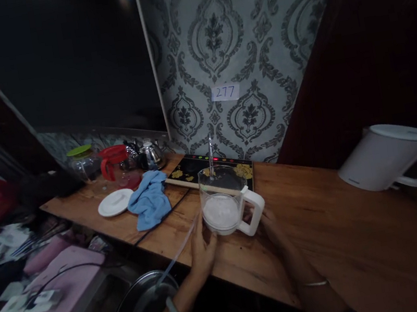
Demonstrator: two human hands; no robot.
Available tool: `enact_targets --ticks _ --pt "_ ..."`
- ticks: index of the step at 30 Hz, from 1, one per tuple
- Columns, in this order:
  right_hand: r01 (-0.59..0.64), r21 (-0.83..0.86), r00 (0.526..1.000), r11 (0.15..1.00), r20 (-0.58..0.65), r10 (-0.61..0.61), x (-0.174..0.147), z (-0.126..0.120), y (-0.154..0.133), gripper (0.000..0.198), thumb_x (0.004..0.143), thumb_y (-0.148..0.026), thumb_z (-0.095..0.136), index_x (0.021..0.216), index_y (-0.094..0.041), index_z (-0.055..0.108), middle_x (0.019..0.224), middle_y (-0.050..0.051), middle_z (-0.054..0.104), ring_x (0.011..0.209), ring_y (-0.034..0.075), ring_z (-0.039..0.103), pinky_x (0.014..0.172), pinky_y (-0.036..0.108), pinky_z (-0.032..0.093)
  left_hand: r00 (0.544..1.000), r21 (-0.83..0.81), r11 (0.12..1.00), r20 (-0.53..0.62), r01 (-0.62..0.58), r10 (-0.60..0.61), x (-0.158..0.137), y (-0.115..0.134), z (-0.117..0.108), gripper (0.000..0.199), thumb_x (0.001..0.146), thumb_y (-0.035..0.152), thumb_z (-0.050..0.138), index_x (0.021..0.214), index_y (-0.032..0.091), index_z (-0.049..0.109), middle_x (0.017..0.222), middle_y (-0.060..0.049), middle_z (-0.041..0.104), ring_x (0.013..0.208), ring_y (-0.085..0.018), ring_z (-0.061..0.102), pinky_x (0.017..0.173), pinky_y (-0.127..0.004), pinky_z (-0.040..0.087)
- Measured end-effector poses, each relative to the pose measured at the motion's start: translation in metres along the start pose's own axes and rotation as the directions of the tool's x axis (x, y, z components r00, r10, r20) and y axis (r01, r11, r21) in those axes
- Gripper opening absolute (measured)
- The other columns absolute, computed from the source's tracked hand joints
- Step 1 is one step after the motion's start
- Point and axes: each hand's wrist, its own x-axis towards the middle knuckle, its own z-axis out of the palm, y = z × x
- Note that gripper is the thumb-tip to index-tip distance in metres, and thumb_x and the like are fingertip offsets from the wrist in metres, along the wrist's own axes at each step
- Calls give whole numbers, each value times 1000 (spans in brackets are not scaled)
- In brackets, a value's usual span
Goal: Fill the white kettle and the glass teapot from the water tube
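A clear glass pitcher (203, 191) with a white handle stands at the wooden counter's front. Its lower part looks whitish and cloudy. My left hand (203, 249) is closed against its left side, fingers partly hidden behind the glass. At the handle, my right hand (269, 223) is closed around it, with fingertips showing through the loop. Just behind the pitcher, a thin clear spout or stream (211, 155) rises above the rim; which it is I cannot tell. Past it lies a black cooktop panel (187, 169) with gold flowers and a lit red display.
Left on the counter are a blue cloth (151, 199), a white lid (115, 203), a red-lidded jug (119, 167), a green-lidded glass jug (84, 165) and a metal kettle (152, 155). A white electric kettle (385, 157) stands right. Below, a clear tube (179, 249) reaches a metal basin (117, 307).
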Motion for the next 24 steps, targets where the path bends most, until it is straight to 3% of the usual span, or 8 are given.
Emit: enact_targets --ticks 5,10,20,24 --pt "35 -70 999 997 32 -33 3 -3 1 41 67 -60 79 78 -20 75 62 5 69 55 22 62 47 30 46 1000 3 1000 4 -1 1 0 0 -1 71 90 49 63 154 27 40 156 -12 48 146 -33 43 119 -53 40" --pt "23 -44 1000 999 17 -22 4 -4 5 45 65 -59 80 85 -18 77 68 7 72 58 23 65 47 31 48 1000 19 1000 9 6 -7 0 -1 -1 71 90 48 63 154 28 40 157 -11 46 147 -32 42 119 -52 39" --pt "-6 -59 1000 998 -18 5 6 -7 10 42 66 -60 80 70 -19 73 61 5 68 45 16 54 39 26 36 1000 21 1000 9 6 -6 1 -2 -1 71 90 49 62 154 29 39 158 -11 45 147 -32 42 120 -51 39" --pt "-11 -61 1000 998 -6 10 5 -7 8 43 65 -60 82 73 -18 74 61 6 69 49 19 58 41 27 40 1000 2 1000 4 1 -1 1 -1 -1 73 89 50 64 154 27 40 158 -12 46 147 -33 42 120 -52 38"
